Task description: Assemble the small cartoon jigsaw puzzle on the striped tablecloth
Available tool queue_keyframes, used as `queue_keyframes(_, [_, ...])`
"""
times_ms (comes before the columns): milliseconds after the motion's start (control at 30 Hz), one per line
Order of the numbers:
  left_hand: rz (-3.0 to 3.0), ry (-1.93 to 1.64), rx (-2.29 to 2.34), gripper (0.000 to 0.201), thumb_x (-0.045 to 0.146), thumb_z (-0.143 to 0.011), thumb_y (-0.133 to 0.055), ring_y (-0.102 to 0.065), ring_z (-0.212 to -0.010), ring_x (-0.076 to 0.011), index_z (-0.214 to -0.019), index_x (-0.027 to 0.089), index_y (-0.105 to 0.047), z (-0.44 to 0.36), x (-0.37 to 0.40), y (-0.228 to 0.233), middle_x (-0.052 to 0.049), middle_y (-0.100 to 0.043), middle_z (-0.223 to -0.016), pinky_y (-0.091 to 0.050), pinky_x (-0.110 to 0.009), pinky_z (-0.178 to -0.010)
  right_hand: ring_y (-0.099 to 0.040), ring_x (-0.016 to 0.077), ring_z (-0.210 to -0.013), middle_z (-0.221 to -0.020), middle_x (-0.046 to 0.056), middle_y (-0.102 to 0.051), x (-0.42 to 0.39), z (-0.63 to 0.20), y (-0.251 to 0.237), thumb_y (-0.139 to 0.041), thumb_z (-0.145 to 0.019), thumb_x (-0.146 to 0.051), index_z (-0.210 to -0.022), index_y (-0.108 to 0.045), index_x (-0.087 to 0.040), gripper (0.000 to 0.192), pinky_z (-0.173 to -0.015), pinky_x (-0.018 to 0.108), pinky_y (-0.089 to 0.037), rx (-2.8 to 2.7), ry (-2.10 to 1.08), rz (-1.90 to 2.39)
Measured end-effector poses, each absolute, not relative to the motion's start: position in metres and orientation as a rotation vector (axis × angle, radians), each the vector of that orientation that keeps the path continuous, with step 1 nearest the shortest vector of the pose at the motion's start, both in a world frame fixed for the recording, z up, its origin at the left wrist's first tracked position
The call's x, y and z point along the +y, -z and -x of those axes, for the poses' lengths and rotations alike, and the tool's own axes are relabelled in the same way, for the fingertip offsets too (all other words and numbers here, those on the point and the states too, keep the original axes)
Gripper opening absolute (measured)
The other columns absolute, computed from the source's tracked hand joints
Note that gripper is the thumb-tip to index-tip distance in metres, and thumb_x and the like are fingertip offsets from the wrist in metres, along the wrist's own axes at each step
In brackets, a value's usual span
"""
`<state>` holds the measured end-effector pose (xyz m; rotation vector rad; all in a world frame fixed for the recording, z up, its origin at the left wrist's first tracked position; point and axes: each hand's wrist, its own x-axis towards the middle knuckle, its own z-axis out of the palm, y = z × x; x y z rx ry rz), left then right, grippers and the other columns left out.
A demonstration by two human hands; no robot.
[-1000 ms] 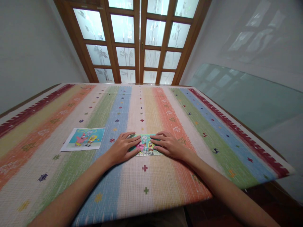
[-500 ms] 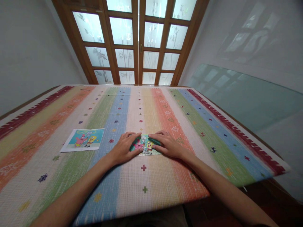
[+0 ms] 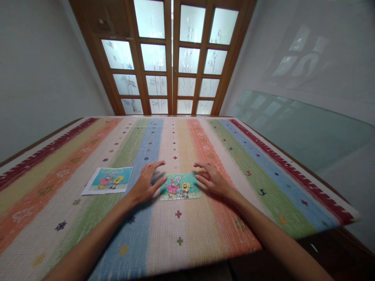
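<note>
A small assembled jigsaw puzzle (image 3: 179, 187) with cartoon figures in pink and yellow lies flat on the striped tablecloth in front of me. My left hand (image 3: 148, 181) is at its left edge, thumb and fingers apart, with nothing in it. On the opposite side, my right hand (image 3: 213, 179) hovers by the puzzle's right edge, its fingers spread and holding nothing. Farther left rests a printed picture (image 3: 110, 180) on white paper, showing similar cartoon figures; neither hand touches it.
The striped tablecloth (image 3: 178, 230) covers the table, whose front edge is close to me. Beyond the far edge stands a wooden door (image 3: 172, 78) with frosted panes. A pale glass panel (image 3: 281, 121) is along the right wall.
Both hands have lifted off the puzzle and moved apart, the left one leftward and the right one rightward. The whole puzzle is now uncovered. My view has tilted up slightly.
</note>
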<state>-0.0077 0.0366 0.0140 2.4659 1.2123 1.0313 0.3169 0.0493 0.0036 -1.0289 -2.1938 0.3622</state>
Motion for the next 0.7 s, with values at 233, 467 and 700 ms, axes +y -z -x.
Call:
queue_keyframes(233, [-2.287, -1.104, 1.835, 0.041, 0.046, -0.094, -0.049, -0.061, -0.116, -0.0319, -0.124, 0.020, -0.060, 0.077, 0.044, -0.036, -0.013, -0.067, -0.124, -0.047, -0.049, -0.104, -0.063, 0.0278, -0.111, -0.121, 0.013, -0.069, 0.053, -0.317, 0.004, -0.060, -0.098, -0.029, -0.127, -0.060, -0.022, 0.030, -0.097, 0.048, -0.050, -2.158, -0.356, 1.016])
queue_keyframes(467, [-1.854, -0.571, 2.594, 0.045, 0.049, -0.086, -0.045, -0.063, -0.107, -0.0400, -0.100, 0.012, -0.066, 0.151, 0.020, -0.048, -0.020, -0.070, -0.105, -0.048, -0.052, -0.097, -0.062, 0.0285, -0.108, -0.113, 0.011, -0.072, 0.055, -0.318, 0.006, -0.060, -0.097, -0.029, -0.120, -0.065, -0.022, 0.024, -0.094, 0.047, -0.049, -2.183, -0.314, 1.013])
queue_keyframes(700, [-1.530, -0.564, 2.541, 0.032, 0.047, -0.080, -0.053, -0.065, -0.085, -0.0303, -0.087, 0.018, -0.066, 0.168, 0.005, -0.044, -0.009, -0.071, -0.088, -0.047, -0.032, -0.069, -0.062, 0.0283, -0.105, -0.112, 0.011, -0.074, 0.056, -0.318, 0.006, -0.056, -0.099, -0.031, -0.113, -0.070, -0.021, 0.021, -0.096, 0.048, -0.047, -2.245, -0.291, 0.989])
